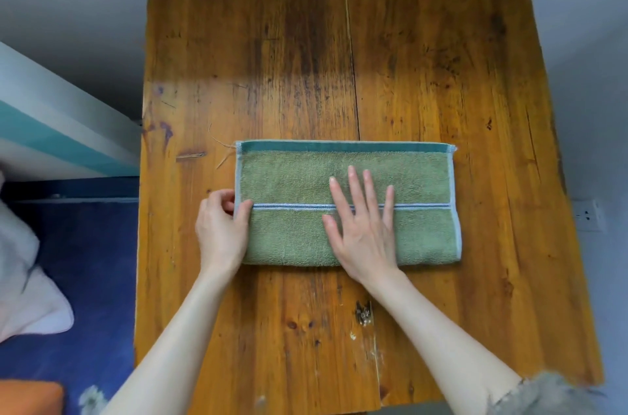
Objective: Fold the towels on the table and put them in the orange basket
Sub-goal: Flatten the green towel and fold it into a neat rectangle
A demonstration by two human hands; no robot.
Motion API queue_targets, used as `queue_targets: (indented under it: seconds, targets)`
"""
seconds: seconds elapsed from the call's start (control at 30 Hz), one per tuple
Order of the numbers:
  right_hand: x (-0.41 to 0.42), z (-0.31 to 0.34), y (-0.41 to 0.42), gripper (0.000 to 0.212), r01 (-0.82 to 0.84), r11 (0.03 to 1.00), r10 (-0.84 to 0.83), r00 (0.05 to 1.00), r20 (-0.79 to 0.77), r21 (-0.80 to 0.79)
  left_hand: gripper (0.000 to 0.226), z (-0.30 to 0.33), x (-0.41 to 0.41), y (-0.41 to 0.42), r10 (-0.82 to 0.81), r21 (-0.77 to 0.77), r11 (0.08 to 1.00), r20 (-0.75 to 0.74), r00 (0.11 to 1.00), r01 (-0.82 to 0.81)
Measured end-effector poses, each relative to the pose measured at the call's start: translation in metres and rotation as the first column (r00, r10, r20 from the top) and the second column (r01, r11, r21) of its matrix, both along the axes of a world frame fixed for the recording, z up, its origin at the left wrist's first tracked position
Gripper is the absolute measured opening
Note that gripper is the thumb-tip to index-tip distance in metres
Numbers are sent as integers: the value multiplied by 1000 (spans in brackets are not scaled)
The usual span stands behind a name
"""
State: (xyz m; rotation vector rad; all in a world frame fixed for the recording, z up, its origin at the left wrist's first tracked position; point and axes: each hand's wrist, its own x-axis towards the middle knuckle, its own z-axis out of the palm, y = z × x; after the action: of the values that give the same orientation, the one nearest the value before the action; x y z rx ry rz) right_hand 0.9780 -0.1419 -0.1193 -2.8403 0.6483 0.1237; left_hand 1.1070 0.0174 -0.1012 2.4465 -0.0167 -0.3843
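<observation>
left hand (221,231) pinches green towel (421,176) edge; right hand (363,231) fingers spread flat.

I can read no text, label, brand, number or sign anywhere in this view. The folded green terry towel (346,204) under my hands carries only a plain pale-blue woven stripe and a teal border band, without lettering. The worn brown wooden table (424,74) bears scratches and stains only, no markings.
</observation>
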Motion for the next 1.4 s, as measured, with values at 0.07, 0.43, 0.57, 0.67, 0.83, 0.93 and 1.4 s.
queue_targets:
  seconds: [0.07,0.43,0.57,0.67,0.83,0.93,1.4]
  targets:
    - [-1,-6,5,57,-12,1000,12,1000,-10,-26,27,0,5,-2,22,50,999,-40,999,-20]
    - [0,-11,6,57,-3,997,1,1000,-28,-72,12,19,21,-5,-47,99,992,-232,972,71]
    - [1,-10,7,57,4,997,-5,1000,-23,-78,9,24,31,7,-44,-118,993,-445,895,-9]
    - [1,-10,7,57,9,996,-11,1000,-27,-83,15,32,37,14,-88,-309,938,-651,754,-158]
    - [2,-10,8,58,16,996,-22,998,-63,-83,27,38,43,20,-159,-377,910,-705,692,-175]
    - [2,-9,8,58,8,997,-14,996,-84,-75,26,44,40,18,-161,-399,886,-744,648,-237]
    - [-35,62,-60,36,315,464,-629,775,57,828,35,114,-22,-90,-255,-536,840,-524,813,-83]
